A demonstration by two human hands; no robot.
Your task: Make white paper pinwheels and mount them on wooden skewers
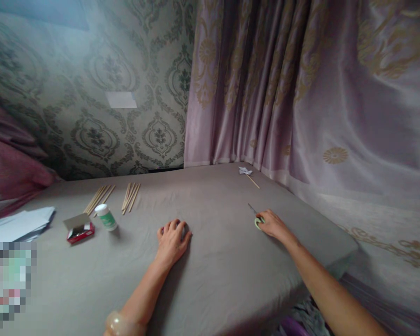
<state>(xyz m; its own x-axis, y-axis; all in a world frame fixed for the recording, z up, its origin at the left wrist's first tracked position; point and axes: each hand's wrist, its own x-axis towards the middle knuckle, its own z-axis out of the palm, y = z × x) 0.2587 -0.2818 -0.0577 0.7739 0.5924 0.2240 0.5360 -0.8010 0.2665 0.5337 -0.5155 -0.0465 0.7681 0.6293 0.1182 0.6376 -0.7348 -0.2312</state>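
Note:
My right hand (272, 225) has its fingers on the light green handle of a pair of scissors (258, 222), which lies low over the cloth at the right. The metal blades point away from me, towards the back left. My left hand (173, 240) rests palm down on the grey cloth (213, 261), fingers apart and slightly bent, with its palm side hidden. Beyond the scissors, near the curtain, lies a white paper pinwheel (245, 171) on a thin wooden stick (254, 181).
Left of my left hand stand a white bottle with a green label (107, 218) and an opened small red box (80, 232). Behind them lie two groups of wooden sticks (130, 197). White paper sheets (24, 223) are at the far left. Curtains (245, 93) hang along the right.

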